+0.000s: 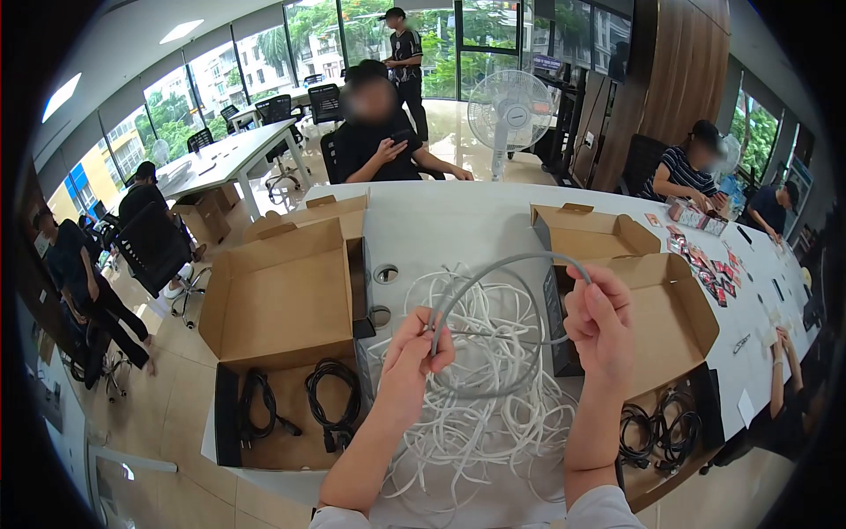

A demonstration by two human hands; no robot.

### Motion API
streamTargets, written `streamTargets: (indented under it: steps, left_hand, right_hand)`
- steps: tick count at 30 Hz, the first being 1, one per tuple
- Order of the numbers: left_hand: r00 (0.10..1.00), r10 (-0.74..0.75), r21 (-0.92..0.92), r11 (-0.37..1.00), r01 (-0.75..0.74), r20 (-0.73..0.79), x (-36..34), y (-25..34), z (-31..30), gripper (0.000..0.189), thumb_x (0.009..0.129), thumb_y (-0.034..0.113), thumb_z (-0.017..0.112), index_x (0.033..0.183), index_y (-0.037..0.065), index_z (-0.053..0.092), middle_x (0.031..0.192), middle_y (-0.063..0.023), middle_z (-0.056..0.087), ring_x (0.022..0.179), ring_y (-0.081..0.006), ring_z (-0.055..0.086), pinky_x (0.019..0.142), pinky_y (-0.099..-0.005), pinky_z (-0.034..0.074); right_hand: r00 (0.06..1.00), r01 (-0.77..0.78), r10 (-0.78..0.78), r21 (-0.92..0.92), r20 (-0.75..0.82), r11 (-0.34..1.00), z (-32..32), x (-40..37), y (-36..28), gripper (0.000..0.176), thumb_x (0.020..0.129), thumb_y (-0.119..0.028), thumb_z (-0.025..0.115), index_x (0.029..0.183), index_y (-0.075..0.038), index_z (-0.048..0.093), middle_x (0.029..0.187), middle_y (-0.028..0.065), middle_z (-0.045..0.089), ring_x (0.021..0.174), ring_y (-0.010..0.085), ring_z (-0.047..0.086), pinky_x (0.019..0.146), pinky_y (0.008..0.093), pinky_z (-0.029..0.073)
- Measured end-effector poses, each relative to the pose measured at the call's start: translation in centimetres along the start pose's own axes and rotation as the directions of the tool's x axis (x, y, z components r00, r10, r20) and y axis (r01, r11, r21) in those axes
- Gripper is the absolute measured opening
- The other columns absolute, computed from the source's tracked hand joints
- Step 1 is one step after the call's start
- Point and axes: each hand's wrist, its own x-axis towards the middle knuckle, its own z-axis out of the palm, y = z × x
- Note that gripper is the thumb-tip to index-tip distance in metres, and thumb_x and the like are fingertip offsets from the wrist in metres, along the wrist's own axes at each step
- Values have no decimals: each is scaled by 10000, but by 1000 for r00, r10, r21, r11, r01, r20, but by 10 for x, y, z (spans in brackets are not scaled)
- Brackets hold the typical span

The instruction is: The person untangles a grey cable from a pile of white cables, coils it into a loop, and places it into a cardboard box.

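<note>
A grey cable (493,393) hangs in loose loops between my two hands, above the table. My left hand (416,353) is closed round one part of it. On the other side my right hand (599,316) pinches it between thumb and fingers. Beneath the loops lies a large tangled heap of white cables (476,441). To the left, an open cardboard box (280,291) holds coiled black power cords (333,401). Another open box (665,309) on the right holds more coiled black cords (661,428). The cable's ends are hard to make out.
Further open boxes (595,231) stand behind on the white table (441,212), which has round cable holes (385,274). Red packets (705,269) lie at the right. A person with a phone (379,132) sits opposite, near a white fan (509,110). Other people are around the room.
</note>
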Motion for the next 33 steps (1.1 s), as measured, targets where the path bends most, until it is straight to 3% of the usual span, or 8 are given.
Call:
streamTargets:
  steps: [4, 7, 11, 14, 18, 25, 28, 33]
  left_hand:
    - [986, -85, 63, 995, 77, 142, 0, -3, -2, 234, 966, 246, 412, 833, 69, 488, 646, 27, 403, 604, -80, 375, 617, -224, 316]
    - [901, -259, 344, 929, 135, 348, -1, 2, 0, 271, 977, 244, 441, 787, 59, 499, 644, 37, 392, 593, -75, 363, 586, -242, 321]
    - [846, -282, 262, 949, 177, 452, -5, 1, 0, 228, 985, 205, 440, 838, 48, 515, 662, 12, 501, 643, -56, 453, 566, -205, 345]
    - [915, -108, 157, 986, 50, 389, -4, 2, -4, 188, 987, 205, 435, 912, 47, 505, 648, -9, 530, 624, -70, 499, 552, -200, 366]
    - [950, -195, -25, 978, 208, 245, -4, 21, -15, 190, 986, 214, 446, 965, 36, 508, 567, 22, 448, 468, -41, 363, 448, -191, 290]
    - [981, -122, 128, 986, 104, 148, -1, 22, -19, 218, 978, 229, 475, 939, 31, 557, 587, 59, 389, 500, -25, 318, 452, -187, 251]
    - [998, 3, 376, 926, -25, 60, -1, 16, -16, 225, 965, 221, 501, 888, 24, 577, 585, 46, 409, 495, -42, 337, 454, -211, 259]
    - [966, 256, 824, 539, -175, 37, -3, 16, 1, 199, 940, 138, 505, 808, 17, 592, 544, -2, 415, 479, -71, 349, 450, -247, 274]
  right_hand:
    - [971, 9, -6, 10, -240, 1000, -2, 7, 1, 210, 931, -99, 529, 1090, 11, 608, 641, -46, 411, 497, 22, 282, 407, 185, 196]
    - [950, 84, -79, 3, -302, 996, -7, 10, -3, 194, 931, -102, 532, 1068, 4, 618, 640, -54, 405, 501, 22, 286, 407, 187, 192]
    - [900, 181, -205, -97, -384, 979, -8, 11, -3, 148, 908, -93, 546, 984, 1, 631, 633, -61, 400, 509, 21, 290, 432, 190, 197]
    - [862, 231, -333, -288, -381, 929, -21, 10, 0, 121, 890, -83, 548, 923, -1, 630, 635, -61, 412, 521, 14, 296, 457, 191, 207]
    - [816, 231, -428, -458, -390, 858, -24, 11, -2, 105, 882, -76, 545, 885, -5, 623, 655, -62, 445, 539, 9, 314, 483, 187, 222]
    - [779, 244, -511, -575, -363, 781, -25, 14, -4, 87, 858, -34, 548, 887, 7, 620, 707, -19, 512, 603, 46, 414, 545, 198, 326]
    - [831, 168, -555, -964, 27, 205, -15, 13, -12, 151, 806, 30, 550, 942, 27, 616, 842, 69, 584, 746, 147, 551, 657, 267, 441]
    - [850, 315, -470, -945, 238, 91, 25, -10, -21, 325, 752, 55, 552, 1068, 11, 616, 1091, 151, 577, 977, 292, 580, 832, 339, 468]
